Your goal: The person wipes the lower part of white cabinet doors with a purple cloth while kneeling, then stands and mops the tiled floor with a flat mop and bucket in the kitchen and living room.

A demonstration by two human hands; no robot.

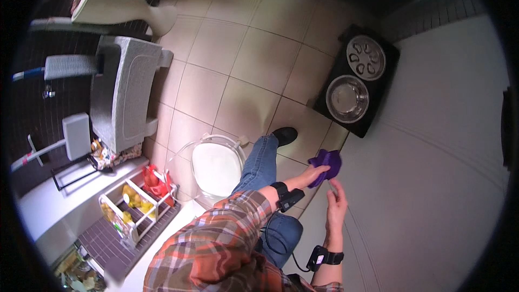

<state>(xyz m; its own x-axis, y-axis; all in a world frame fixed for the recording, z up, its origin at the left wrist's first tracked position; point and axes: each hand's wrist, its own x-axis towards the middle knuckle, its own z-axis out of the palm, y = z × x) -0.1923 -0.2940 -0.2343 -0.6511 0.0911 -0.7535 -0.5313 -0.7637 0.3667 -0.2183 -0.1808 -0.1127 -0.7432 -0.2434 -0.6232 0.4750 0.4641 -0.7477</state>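
Note:
My left hand (pixel 313 175) is closed on a bunched purple cloth (pixel 331 162), its thumb lying over the folds. The cloth hangs beside a smooth pale grey-white panel (pixel 417 182) that fills the right side of the view. Just below the cloth is my right hand (pixel 336 202), its thumb and fingers apart. One of its fingertips comes close to the cloth's lower edge; whether they touch, I cannot tell. Both forearms wear black straps with small devices, and a black cable runs to the right one.
Ahead on the tiled floor (pixel 247 52) stands a black pet feeding stand (pixel 375 103) with two metal bowls. A white lidded bin (pixel 217 168) is left of my leg. Further left are a grey speckled step stool (pixel 136 93), a white rack (pixel 142 219) with yellow bags, and a red bag (pixel 153 182).

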